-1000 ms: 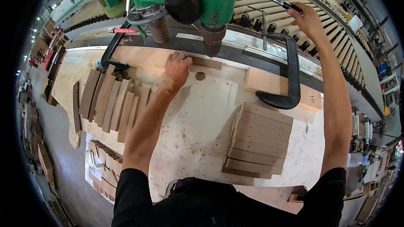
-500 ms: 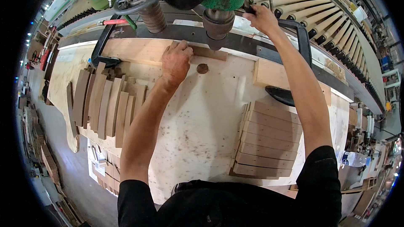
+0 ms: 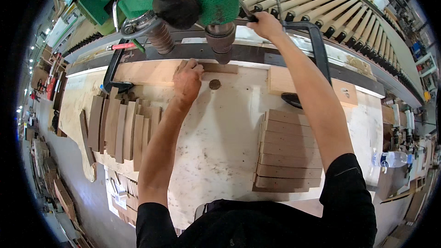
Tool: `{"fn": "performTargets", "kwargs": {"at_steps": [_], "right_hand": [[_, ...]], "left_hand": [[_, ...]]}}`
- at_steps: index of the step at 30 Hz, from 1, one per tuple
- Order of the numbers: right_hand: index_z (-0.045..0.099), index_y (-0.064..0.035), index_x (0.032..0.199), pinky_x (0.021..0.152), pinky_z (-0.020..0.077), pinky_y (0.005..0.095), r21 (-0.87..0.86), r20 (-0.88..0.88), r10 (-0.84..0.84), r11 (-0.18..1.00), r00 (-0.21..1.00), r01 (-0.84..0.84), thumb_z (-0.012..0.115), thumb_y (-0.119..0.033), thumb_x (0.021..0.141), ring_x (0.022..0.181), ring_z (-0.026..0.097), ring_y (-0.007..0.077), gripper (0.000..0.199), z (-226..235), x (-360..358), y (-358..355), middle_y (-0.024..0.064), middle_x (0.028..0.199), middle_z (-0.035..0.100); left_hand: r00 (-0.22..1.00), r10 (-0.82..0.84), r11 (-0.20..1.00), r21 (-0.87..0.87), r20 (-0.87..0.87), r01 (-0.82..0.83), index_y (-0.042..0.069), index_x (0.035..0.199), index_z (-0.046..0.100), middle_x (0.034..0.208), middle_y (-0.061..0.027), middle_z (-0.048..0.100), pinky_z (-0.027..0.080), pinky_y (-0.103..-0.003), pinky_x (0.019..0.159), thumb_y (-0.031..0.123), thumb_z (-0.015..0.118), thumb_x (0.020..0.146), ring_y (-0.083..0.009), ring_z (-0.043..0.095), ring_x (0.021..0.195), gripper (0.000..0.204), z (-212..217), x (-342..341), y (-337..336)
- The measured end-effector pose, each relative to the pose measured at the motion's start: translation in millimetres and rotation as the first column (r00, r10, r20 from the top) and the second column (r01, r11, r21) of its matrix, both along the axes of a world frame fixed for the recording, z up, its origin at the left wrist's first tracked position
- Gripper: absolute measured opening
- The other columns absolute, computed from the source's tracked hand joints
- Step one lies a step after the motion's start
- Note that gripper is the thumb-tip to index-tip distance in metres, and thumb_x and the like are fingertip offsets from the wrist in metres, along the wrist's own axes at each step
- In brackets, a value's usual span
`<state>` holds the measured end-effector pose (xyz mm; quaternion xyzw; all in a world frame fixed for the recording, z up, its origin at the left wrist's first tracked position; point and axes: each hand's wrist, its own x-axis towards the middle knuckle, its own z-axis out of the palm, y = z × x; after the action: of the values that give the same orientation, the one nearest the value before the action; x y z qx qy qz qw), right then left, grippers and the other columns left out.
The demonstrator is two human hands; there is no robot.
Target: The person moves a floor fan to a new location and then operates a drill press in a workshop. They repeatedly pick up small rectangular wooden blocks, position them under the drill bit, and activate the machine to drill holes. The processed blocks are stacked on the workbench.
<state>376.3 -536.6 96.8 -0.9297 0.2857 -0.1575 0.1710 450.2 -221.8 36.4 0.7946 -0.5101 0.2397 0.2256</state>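
A green drill press (image 3: pixel 218 2) stands at the far side of the worktable, its chuck (image 3: pixel 220 39) pointing down. Below the chuck lies a narrow brown wood strip (image 3: pixel 221 68), along the back edge. My left hand (image 3: pixel 187 81) is closed on the strip's left end, fingers curled over it beside a pale board (image 3: pixel 144 72). Up to the right, my right hand (image 3: pixel 266 25) grips a dark lever handle (image 3: pixel 248 14) on the press. Whether a bit touches the strip I cannot make out.
Several loose wood strips (image 3: pixel 124 126) lie at the left, and a neat stack of strips (image 3: pixel 289 151) at the right. Black clamps (image 3: pixel 110 76) hold the pale boards. A round dark hole (image 3: pixel 214 84) marks the white tabletop. Behind runs a roller conveyor (image 3: pixel 317 4); a plastic bottle (image 3: pixel 392 159) is far right.
The view has shifted, so the press appears further left and more of its body shows. Both hands keep their grips, the left on the strip and the right on the lever.
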Motion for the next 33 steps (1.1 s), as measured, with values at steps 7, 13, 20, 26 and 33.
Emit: {"fn": "performTargets", "kwargs": {"at_steps": [7, 13, 20, 26, 33], "right_hand": [[0.064, -0.0029, 0.124, 0.066, 0.0529, 0.0306, 0.139, 0.34, 0.067, 0.983, 0.938, -0.12, 0.066, -0.025, 0.091, 0.07, 0.07, 0.0143, 0.04, 127.2, -118.3, -34.4, 0.0118, 0.084, 0.069], [0.055, -0.0027, 0.132, 0.069, 0.0559, 0.0317, 0.083, 0.28, 0.173, 0.976, 0.944, -0.203, 0.059, -0.039, 0.095, 0.08, 0.071, 0.0175, 0.052, 176.9, -127.2, -28.5, 0.0105, 0.108, 0.068], [0.058, 0.0007, 0.126, 0.064, 0.0554, 0.0325, 0.114, 0.315, 0.172, 0.969, 0.933, -0.217, 0.059, -0.031, 0.096, 0.075, 0.07, 0.0176, 0.044, 171.5, -122.5, -31.2, 0.0119, 0.101, 0.069], [0.059, 0.0011, 0.127, 0.067, 0.0528, 0.0301, 0.042, 0.258, 0.175, 0.98, 0.95, -0.192, 0.061, -0.041, 0.095, 0.076, 0.07, 0.0162, 0.053, 145.2, -117.1, -53.1, 0.0118, 0.098, 0.069], [0.064, -0.0043, 0.124, 0.084, 0.0521, 0.038, 0.177, 0.041, 0.086, 0.98, 0.995, -0.092, 0.067, -0.044, 0.089, 0.089, 0.069, 0.031, 0.053, 68.1, -80.0, -33.1, 0.0178, 0.103, 0.07]], "left_hand": [[0.999, 0.01, 0.985, -0.169, -0.038, -0.016, 0.01, 0.089, 0.07, 0.093, -0.0066, 0.06, 0.048, -0.042, 0.081, 0.015, 0.074, 0.073, -0.0314, 0.057, 0.091, 0.017, -14.7, -29.9, -17.0], [0.947, 0.284, 0.935, -0.173, -0.149, -0.308, 0.004, 0.091, 0.071, 0.095, -0.0124, 0.063, 0.048, -0.046, 0.082, 0.031, 0.082, 0.071, -0.034, 0.058, 0.095, 0.036, -19.9, -38.2, -21.3], [0.924, 0.225, 0.959, -0.096, -0.308, -0.266, 0.003, 0.092, 0.071, 0.083, -0.0155, 0.065, 0.049, -0.046, 0.079, 0.027, 0.079, 0.075, -0.0353, 0.062, 0.085, 0.031, -20.9, -57.6, -43.5], [0.862, -0.021, 0.952, -0.273, -0.506, -0.137, 0.001, 0.091, 0.073, 0.084, -0.0158, 0.07, 0.053, -0.042, 0.071, 0.016, 0.075, 0.078, -0.0325, 0.066, 0.078, 0.02, -31.2, -30.1, -31.2], [0.897, -0.042, 0.96, -0.266, -0.439, -0.085, 0.003, 0.088, 0.073, 0.084, -0.0135, 0.068, 0.053, -0.042, 0.072, 0.011, 0.074, 0.077, -0.0325, 0.065, 0.081, 0.014, -23.8, -29.4, -24.0]]}}
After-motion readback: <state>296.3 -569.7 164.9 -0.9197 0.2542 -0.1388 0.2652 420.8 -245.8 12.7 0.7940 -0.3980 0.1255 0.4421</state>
